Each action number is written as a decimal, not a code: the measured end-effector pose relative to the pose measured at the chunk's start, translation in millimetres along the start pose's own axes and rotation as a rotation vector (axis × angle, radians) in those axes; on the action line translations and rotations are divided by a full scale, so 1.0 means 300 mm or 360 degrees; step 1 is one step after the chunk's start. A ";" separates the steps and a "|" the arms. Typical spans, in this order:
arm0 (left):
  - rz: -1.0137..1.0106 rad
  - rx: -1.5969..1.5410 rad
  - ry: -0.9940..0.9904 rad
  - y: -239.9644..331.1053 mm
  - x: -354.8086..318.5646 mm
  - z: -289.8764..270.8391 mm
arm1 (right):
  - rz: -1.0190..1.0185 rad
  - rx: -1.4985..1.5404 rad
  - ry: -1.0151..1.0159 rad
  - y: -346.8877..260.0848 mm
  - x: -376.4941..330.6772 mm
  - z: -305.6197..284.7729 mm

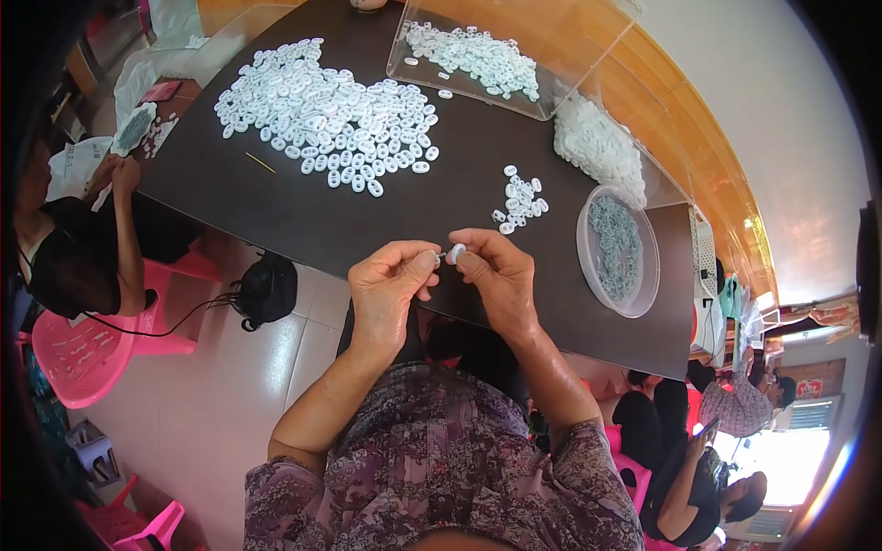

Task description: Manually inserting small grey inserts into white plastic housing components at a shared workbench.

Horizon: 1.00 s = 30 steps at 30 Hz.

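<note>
My left hand pinches a small thin metal-looking piece between thumb and forefinger, just over the table's front edge. Facing it, my right hand holds a small white oval plastic piece in a pinch. The thin piece meets the oval piece, though how far it goes in is too small to tell. Beyond my hands lies a large heap of white two-holed oval pieces. A smaller cluster of white pieces rests nearer my right hand. To the right, a round clear dish holds many small grey parts.
A clear plastic bin with more white pieces stands at the back, beside a bag of white parts. One thin yellowish stick lies on the dark table. Co-workers sit at left and lower right, near pink stools.
</note>
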<state>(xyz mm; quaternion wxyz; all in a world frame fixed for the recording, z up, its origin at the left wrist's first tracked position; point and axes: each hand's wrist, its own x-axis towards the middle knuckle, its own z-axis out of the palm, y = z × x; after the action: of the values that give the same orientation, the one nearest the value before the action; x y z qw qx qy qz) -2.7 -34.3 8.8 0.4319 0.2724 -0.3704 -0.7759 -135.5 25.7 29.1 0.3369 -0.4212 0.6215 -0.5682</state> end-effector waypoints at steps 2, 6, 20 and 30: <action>-0.0010 0.0053 -0.0007 0.003 -0.001 -0.003 | 0.0019 0.0075 0.0019 0.003 0.008 -0.012; 0.0011 0.0096 -0.0007 0.002 -0.014 0.001 | 0.0131 0.0217 -0.0092 -0.002 0.017 -0.022; 0.0061 0.0229 0.0043 0.000 -0.025 0.008 | 0.0215 0.0200 -0.0033 -0.015 0.031 -0.003; 0.0071 0.0301 0.0088 0.008 -0.024 0.005 | 0.0104 0.0098 -0.0033 -0.021 0.033 0.017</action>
<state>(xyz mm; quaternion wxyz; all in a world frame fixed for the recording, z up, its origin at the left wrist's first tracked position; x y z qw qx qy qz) 0.8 -28.3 12.5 0.4314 0.3250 -0.4360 -0.7199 -134.3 14.6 35.2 0.3745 -0.3960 0.6135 -0.5715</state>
